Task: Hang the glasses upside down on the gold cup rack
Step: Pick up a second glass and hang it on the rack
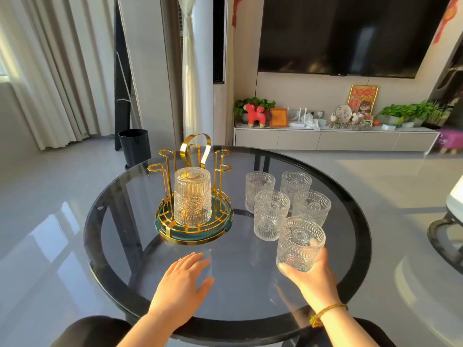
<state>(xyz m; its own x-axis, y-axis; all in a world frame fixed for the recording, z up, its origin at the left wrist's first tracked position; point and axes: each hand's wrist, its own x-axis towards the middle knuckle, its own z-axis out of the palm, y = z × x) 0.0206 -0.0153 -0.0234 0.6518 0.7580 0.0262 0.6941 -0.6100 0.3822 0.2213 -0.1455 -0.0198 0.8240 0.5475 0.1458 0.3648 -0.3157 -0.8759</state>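
The gold cup rack [175,169] with a green round base stands on the left half of the round glass table [112,281]. One embossed clear glass [191,196] hangs upside down on its front prong. My right hand [313,276] is shut on another clear glass [299,242], upright, at the table's right front. Several more upright glasses [271,214] stand in a group behind it. My left hand [184,284] rests flat on the table in front of the rack, fingers apart, holding nothing.
A black bin [135,146] stands on the floor behind the table. A TV cabinet [333,140] with plants and ornaments runs along the far wall. A dark round object [443,236] sits at the right edge.
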